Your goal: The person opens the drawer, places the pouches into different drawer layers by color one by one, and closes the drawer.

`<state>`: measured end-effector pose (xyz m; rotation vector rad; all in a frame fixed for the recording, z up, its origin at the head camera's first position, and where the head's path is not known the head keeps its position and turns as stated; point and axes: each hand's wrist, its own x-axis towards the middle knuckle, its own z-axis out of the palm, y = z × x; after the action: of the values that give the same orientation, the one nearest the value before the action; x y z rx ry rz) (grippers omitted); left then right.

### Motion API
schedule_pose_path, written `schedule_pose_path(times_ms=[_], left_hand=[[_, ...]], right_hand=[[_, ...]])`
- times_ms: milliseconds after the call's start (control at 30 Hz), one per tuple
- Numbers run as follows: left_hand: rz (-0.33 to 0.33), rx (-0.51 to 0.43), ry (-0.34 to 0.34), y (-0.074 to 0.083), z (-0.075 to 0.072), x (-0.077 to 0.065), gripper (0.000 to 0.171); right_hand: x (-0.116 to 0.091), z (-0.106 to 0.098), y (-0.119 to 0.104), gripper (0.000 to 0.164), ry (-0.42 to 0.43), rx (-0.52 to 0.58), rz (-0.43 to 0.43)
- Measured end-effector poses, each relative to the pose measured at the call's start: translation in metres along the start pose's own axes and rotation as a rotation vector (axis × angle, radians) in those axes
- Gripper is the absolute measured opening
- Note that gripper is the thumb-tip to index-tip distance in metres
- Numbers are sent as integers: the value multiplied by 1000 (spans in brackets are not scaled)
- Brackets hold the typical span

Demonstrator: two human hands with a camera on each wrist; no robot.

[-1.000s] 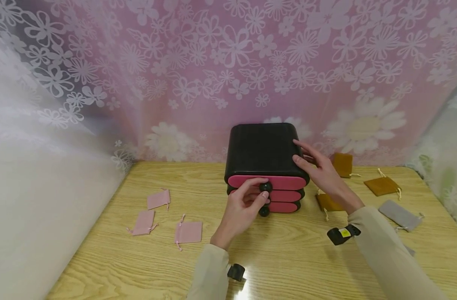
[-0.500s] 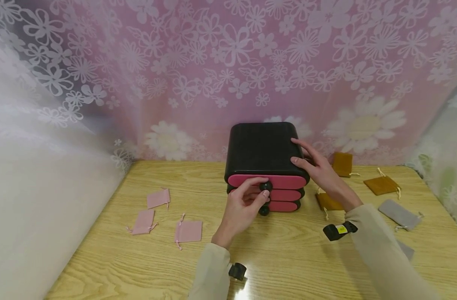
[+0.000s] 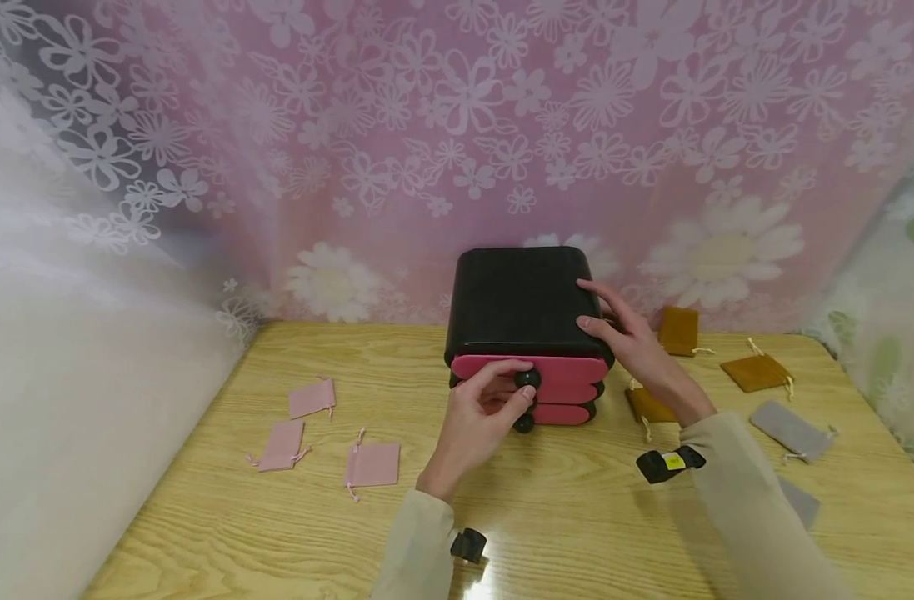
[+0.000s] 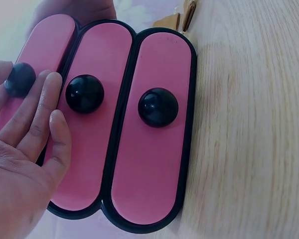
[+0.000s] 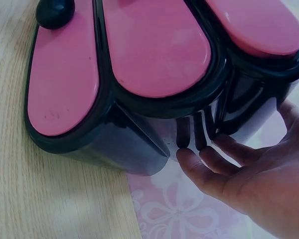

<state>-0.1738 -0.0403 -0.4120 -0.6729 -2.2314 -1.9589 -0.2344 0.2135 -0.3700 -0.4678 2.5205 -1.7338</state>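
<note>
A small black drawer cabinet point(image 3: 524, 300) with three pink drawer fronts stands at the back of the table in the head view. My left hand point(image 3: 471, 425) pinches the round black knob point(image 4: 20, 79) of the top drawer point(image 5: 261, 25), whose front stands slightly out from its frame. Below it, the middle knob point(image 4: 84, 93) and bottom knob point(image 4: 158, 107) are untouched. My right hand point(image 3: 640, 350) braces the cabinet's right side, two fingertips on the top edge and other fingers extended along the side wall in the right wrist view.
Three pink drawstring pouches point(image 3: 374, 464) lie left on the wooden table point(image 3: 239, 533). To the right are three brown pouches point(image 3: 758, 372), one partly behind my right wrist, and two grey pouches point(image 3: 791, 431). A floral curtain point(image 3: 397, 167) hangs close behind the cabinet.
The top drawer's front has come slightly forward with my left hand on its knob. My right fingertips have shifted a little further onto the cabinet's top.
</note>
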Motion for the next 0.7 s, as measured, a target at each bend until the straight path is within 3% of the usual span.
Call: schedule_pose_path(times_ms=[700], left_hand=[[14, 23, -33, 2, -3, -4, 29]], right_hand=[[0, 0, 1, 61, 6, 10, 4]])
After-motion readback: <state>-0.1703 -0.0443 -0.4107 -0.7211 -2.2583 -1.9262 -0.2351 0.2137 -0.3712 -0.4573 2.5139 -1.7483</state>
